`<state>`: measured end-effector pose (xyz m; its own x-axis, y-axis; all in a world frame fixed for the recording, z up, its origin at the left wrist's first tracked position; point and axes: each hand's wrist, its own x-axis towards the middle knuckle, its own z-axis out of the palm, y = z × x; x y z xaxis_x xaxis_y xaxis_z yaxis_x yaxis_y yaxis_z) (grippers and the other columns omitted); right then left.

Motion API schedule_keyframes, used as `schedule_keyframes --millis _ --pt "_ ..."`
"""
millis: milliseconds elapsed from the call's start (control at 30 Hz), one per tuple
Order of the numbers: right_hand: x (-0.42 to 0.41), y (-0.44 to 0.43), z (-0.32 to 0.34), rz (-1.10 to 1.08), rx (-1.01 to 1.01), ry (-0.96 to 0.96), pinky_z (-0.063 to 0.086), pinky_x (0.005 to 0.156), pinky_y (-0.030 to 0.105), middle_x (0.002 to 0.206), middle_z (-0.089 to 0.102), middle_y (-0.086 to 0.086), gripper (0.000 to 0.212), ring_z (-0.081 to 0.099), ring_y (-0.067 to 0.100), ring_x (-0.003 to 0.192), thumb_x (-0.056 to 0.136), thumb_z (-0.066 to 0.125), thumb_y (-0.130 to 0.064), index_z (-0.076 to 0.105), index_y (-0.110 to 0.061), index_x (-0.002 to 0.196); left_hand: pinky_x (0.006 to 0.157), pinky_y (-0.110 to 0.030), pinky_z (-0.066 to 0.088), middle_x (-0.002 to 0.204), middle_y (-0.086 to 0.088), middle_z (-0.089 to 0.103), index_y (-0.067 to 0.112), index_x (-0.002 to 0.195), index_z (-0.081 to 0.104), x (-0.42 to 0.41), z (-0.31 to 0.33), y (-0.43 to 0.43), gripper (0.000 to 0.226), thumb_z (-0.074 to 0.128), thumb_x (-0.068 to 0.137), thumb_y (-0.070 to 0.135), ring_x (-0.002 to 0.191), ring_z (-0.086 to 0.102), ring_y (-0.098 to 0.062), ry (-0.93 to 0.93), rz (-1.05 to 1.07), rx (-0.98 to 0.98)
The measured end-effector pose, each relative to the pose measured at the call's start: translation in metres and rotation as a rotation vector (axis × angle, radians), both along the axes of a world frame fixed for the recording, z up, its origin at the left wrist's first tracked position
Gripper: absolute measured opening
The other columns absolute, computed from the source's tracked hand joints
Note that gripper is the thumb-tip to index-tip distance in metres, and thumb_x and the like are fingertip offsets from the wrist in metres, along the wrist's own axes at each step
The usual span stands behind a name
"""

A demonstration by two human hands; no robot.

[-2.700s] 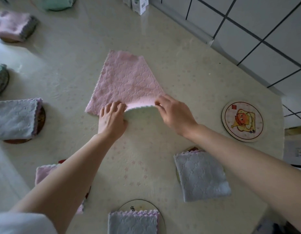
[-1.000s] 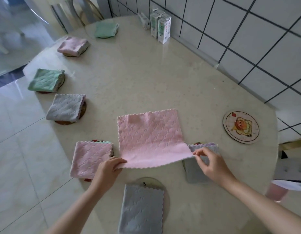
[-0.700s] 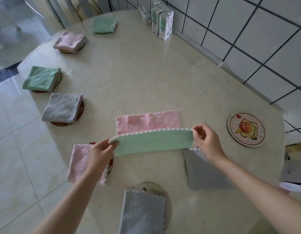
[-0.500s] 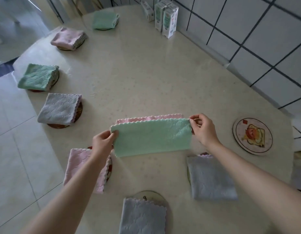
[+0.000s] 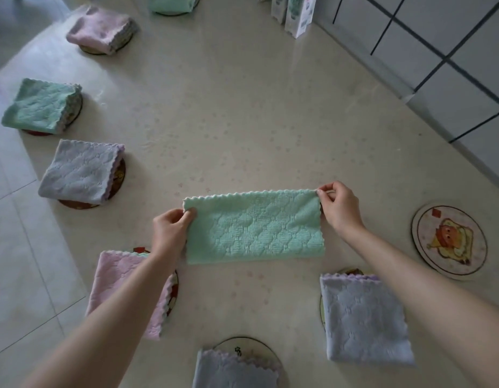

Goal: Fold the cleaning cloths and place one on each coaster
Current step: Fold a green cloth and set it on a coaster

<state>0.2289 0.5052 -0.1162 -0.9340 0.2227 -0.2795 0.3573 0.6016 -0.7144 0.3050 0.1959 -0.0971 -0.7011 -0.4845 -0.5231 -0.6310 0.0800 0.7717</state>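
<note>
Both forearms reach in from the near edge, bare, angled inward toward the half-folded green cloth (image 5: 254,228), which lies as a long band in the middle of the worktop (image 5: 242,121). The left hand (image 5: 170,233) is curled at the band's far-left corner, thumb and fingers pinching the scalloped edge. The right hand (image 5: 339,210) pinches the far-right corner between thumb and fingertips, the other fingers bent above it. The far edge looks slightly raised between the two grips, though the angle makes that hard to confirm; the near fold rests flat.

Right of the green cloth sits a bare coaster (image 5: 450,242) with a cartoon print, nothing on it. Near-right of it a grey cloth (image 5: 363,317) covers most of its coaster, only a sliver of rim showing. Near-left, a pink cloth (image 5: 122,287) is partly hidden under the left forearm. Directly nearer than the green cloth, a second grey cloth (image 5: 234,371) is cut off by the frame's bottom edge. To the left and beyond lie a third grey cloth (image 5: 80,173), a folded green one (image 5: 39,107) and a far pink cloth (image 5: 101,28), each on a dark coaster that is mostly covered. Beyond it, cartons (image 5: 296,12) are cropped at the top, their print unreadable.
</note>
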Motion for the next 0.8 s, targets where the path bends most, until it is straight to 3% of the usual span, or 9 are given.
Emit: schedule_keyframes --millis 100,233,300,367,433,500,600,667,800 --pt "-0.002 -0.001 0.000 0.005 0.013 -0.007 0.051 0.061 0.026 0.081 0.065 0.002 0.008 0.060 0.012 0.065 0.092 0.059 -0.021 0.058 -0.015 0.087 0.042 -0.022 0.042 0.072 -0.006 0.066 0.011 0.084 0.070 -0.002 -0.001 0.000 0.017 0.065 0.089 0.026 0.055 0.055 -0.015 -0.019 -0.004 -0.020" --pt "-0.001 -0.002 0.004 0.003 0.019 -0.015 0.057 0.069 0.037 0.079 0.065 0.003 0.008 0.062 0.019 0.069 0.090 0.061 -0.022 0.059 -0.015 0.086 0.048 -0.025 0.041 0.068 -0.003 0.061 0.010 0.083 0.069 -0.005 -0.001 -0.003 0.017 0.066 0.088 0.026 0.058 0.050 -0.017 -0.039 -0.025 -0.068" --pt "0.000 -0.002 0.010 0.001 0.016 -0.047 0.056 0.070 0.038 0.083 0.065 0.006 0.010 0.062 0.020 0.069 0.089 0.062 -0.024 0.057 -0.016 0.094 0.055 -0.027 0.045 0.073 -0.003 0.061 0.009 0.092 0.068 -0.004 0.001 -0.004 0.019 0.066 0.088 0.028 0.064 0.053 -0.017 -0.021 -0.043 -0.113" --pt "0.004 -0.002 0.019 0.015 -0.004 -0.059 0.056 0.070 0.037 0.087 0.065 0.006 0.021 0.063 0.019 0.071 0.089 0.060 -0.022 0.051 -0.017 0.107 0.066 -0.030 0.049 0.091 -0.002 0.063 0.010 0.110 0.061 0.002 0.005 0.000 0.027 0.064 0.089 0.026 0.078 0.060 -0.018 0.013 -0.094 -0.263" --pt "0.018 -0.004 0.031 0.111 0.078 0.016 0.053 0.068 0.032 0.097 0.062 0.005 0.031 0.062 0.018 0.077 0.091 0.056 -0.015 0.043 -0.013 0.119 0.077 -0.030 0.047 0.108 -0.004 0.059 0.010 0.122 0.052 0.015 0.012 0.007 0.036 0.062 0.089 0.020 0.091 0.058 -0.019 0.107 -0.286 -0.628" --pt "0.042 -0.008 0.039 0.333 0.330 0.175 0.051 0.072 0.030 0.112 0.055 0.007 0.039 0.058 0.020 0.092 0.090 0.054 -0.011 0.040 -0.010 0.126 0.092 -0.034 0.045 0.122 -0.008 0.055 0.007 0.129 0.049 0.031 0.014 0.021 0.047 0.062 0.085 0.014 0.109 0.054 -0.024 0.288 -0.574 -0.879" --pt "0.084 -0.020 0.033 0.660 0.466 0.302 0.048 0.097 0.043 0.130 0.052 0.014 0.048 0.051 0.030 0.118 0.084 0.057 -0.005 0.046 -0.005 0.130 0.115 -0.041 0.027 0.150 -0.007 0.036 0.009 0.143 0.037 0.058 0.005 0.048 0.058 0.052 0.088 0.022 0.141 0.029 -0.025 0.354 -0.986 -0.840" --pt "0.108 -0.027 0.021 0.837 0.511 0.311 0.036 0.109 0.043 0.138 0.049 0.014 0.057 0.046 0.030 0.129 0.079 0.062 -0.004 0.046 -0.004 0.135 0.118 -0.044 0.014 0.158 -0.003 0.016 0.013 0.149 0.024 0.074 -0.005 0.061 0.062 0.037 0.091 0.032 0.147 0.007 -0.022 0.309 -1.163 -0.871" --pt "0.137 -0.026 0.008 0.943 0.601 0.255 0.036 0.108 0.043 0.142 0.047 0.009 0.068 0.043 0.027 0.133 0.076 0.067 -0.009 0.043 -0.007 0.139 0.117 -0.051 0.015 0.160 0.003 0.011 0.019 0.151 0.018 0.091 -0.019 0.067 0.064 0.031 0.092 0.040 0.147 0.001 -0.024 0.192 -1.257 -0.900"
